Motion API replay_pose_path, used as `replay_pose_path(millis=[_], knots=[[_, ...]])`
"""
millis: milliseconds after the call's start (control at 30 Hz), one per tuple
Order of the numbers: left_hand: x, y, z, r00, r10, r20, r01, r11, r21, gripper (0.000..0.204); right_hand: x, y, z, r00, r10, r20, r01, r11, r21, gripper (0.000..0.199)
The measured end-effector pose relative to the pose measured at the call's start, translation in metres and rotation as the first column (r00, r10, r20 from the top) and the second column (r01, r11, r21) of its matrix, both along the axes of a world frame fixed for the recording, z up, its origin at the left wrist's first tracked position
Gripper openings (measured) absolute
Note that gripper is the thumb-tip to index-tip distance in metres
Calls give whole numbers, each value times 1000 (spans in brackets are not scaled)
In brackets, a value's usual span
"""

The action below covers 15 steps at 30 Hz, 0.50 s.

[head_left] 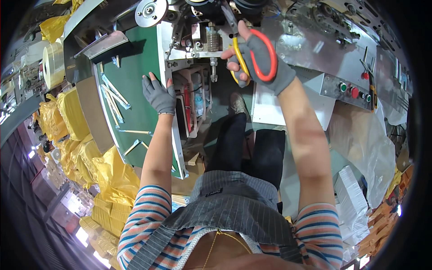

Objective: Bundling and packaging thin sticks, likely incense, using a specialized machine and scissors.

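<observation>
My right hand (pixel 265 63), in a grey fingerless glove, grips a pair of scissors (pixel 272 54) with one red and one yellow handle loop. Their blades point up into the machine (pixel 213 40), close to its dark rollers; whether the tips touch anything I cannot tell. My left hand (pixel 160 95), gloved the same way, lies with fingers spread at the right edge of the green belt (pixel 143 67). Several thin wooden sticks in clear wrappers with blue ends (pixel 112 101) are scattered on that belt, left of my left hand.
Right of the machine is a control panel with green and red buttons (pixel 354 92); pliers (pixel 372 87) lie beside it. Below the rollers stands a pale plastic basket (pixel 198 101). Yellow bags (pixel 76 117) and a clear film roll (pixel 53 65) are at the left. Clear plastic sheeting (pixel 364 144) hangs at the right.
</observation>
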State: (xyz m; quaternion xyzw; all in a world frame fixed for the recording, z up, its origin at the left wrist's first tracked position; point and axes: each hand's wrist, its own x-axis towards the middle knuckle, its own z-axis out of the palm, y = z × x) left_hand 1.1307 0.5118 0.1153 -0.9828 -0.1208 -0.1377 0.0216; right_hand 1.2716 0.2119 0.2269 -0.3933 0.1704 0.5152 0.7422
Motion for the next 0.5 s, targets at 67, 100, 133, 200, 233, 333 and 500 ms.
replay_pose_path(millis=[67,100,133,200,233,333,500], knots=[[-2,2,0,1000,9,-5,-9,1000,8,66,2,0,7,999,40,3,-40,999,34,77],[-3,3,0,1000,8,-3,-8,1000,5,66,4,-1,13,993,95,64,-83,982,-169,75],[-3,3,0,1000,2,0,-2,1000,-1,67,4,-2,17,981,156,114,-104,924,-369,73],[-1,3,0,1000,-2,5,2,1000,-4,67,7,-9,2,984,79,157,-5,905,-425,70],[-2,3,0,1000,0,10,0,1000,-4,67,11,-15,1,974,123,189,-31,903,-428,70],[-2,4,1,1000,2,14,-2,1000,-8,67,21,-22,28,941,247,232,-109,869,-483,71],[0,1,3,1000,-4,13,4,1000,-11,66,31,-27,37,899,352,261,-179,839,-515,68]])
